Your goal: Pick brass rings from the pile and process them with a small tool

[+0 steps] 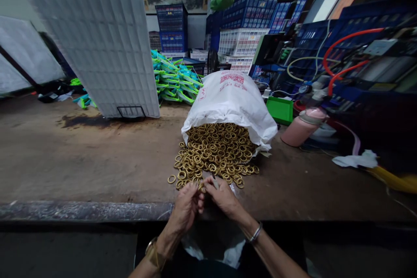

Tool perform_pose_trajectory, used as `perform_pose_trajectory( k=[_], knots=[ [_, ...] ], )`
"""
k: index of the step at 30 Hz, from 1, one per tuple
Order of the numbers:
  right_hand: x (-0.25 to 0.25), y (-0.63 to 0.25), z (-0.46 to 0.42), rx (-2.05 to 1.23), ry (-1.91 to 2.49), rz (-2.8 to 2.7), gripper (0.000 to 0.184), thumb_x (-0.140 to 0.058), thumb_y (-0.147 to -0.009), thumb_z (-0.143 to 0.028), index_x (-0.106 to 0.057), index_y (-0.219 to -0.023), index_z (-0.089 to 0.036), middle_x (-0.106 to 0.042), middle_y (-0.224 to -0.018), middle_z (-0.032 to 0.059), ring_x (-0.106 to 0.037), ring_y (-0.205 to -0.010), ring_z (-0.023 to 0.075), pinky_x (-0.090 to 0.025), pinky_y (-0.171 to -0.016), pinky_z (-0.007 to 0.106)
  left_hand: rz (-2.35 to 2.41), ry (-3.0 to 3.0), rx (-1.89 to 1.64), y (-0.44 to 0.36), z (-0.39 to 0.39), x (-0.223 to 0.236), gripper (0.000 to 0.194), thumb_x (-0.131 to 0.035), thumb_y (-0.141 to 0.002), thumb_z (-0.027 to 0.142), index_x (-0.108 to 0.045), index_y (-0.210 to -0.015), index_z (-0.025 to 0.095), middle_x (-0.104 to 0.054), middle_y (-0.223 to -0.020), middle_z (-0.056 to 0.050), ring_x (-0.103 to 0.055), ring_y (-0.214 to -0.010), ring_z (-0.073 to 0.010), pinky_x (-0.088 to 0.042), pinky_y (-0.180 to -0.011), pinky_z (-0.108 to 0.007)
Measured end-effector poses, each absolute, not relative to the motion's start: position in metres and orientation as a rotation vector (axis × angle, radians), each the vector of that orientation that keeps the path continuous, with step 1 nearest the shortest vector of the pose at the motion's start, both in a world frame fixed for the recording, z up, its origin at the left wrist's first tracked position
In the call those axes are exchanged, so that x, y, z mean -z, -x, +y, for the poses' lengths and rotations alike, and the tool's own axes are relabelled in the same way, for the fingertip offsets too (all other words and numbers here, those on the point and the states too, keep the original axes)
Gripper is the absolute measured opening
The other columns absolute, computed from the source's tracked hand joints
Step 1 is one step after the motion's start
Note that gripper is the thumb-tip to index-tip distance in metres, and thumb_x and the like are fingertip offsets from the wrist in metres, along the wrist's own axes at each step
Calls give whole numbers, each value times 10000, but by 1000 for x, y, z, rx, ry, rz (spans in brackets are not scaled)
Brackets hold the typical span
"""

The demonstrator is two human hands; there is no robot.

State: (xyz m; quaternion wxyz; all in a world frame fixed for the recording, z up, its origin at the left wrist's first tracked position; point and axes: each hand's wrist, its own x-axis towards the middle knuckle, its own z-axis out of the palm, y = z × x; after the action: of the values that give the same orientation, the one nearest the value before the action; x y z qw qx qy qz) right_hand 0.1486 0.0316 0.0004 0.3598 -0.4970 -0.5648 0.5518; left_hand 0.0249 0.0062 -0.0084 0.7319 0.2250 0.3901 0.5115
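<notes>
My left hand (188, 204) is closed, pinching a brass-coloured ring (201, 187) at its fingertips above the table's front edge. Close beside it, my right hand (223, 195) is closed around a small tool (215, 181) with a pale grey body and a dark tip; its exact kind is too small to tell. The right fingertips meet the same ring. Just beyond both hands, a heap of brass-coloured rings (208, 156) spills out of a white woven sack (231, 100) lying on its side with its mouth toward me.
On the wooden table (81, 156), a white ribbed panel (107, 47) stands at left. Behind are green and blue strips (176, 78) and stacked crates (247, 8). At right are a green tray (280, 110), a pink bottle (304, 126) and red hoses (345, 39). A white bag (234, 252) hangs below.
</notes>
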Motion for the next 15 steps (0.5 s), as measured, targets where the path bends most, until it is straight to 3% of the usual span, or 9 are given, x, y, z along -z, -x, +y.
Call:
perform_pose_trajectory(
  k=[3, 7, 15],
  knots=[
    [0, -153, 32, -1171, 1298, -1604, 202, -485, -760, -355, -538, -712, -166, -535, -641, -22, -476, -610, 104, -381, -601, 213, 873, -492, -1121, -22, 6, 11, 240, -601, -726, 355, -456, -745, 165, -537, -596, 31, -459, -442, -51, -335, -378, -145],
    [-3, -154, 30, -1023, 1300, -1751, 207, -448, -797, -332, -547, -720, -167, -531, -642, -24, -443, -591, 96, -352, -572, 203, 853, -525, -1134, -20, 4, 8, 224, -602, -727, 329, -465, -816, 176, -518, -630, 40, -468, -470, -59, -357, -374, -147],
    [-5, -153, 29, -929, 1308, -1815, 227, -422, -812, -321, -564, -729, -164, -536, -633, -22, -430, -574, 92, -329, -553, 199, 977, -778, -1138, -23, 3, 4, 246, -554, -748, 400, -481, -753, 165, -453, -578, 59, -414, -425, -45, -373, -370, -151]
  ],
)
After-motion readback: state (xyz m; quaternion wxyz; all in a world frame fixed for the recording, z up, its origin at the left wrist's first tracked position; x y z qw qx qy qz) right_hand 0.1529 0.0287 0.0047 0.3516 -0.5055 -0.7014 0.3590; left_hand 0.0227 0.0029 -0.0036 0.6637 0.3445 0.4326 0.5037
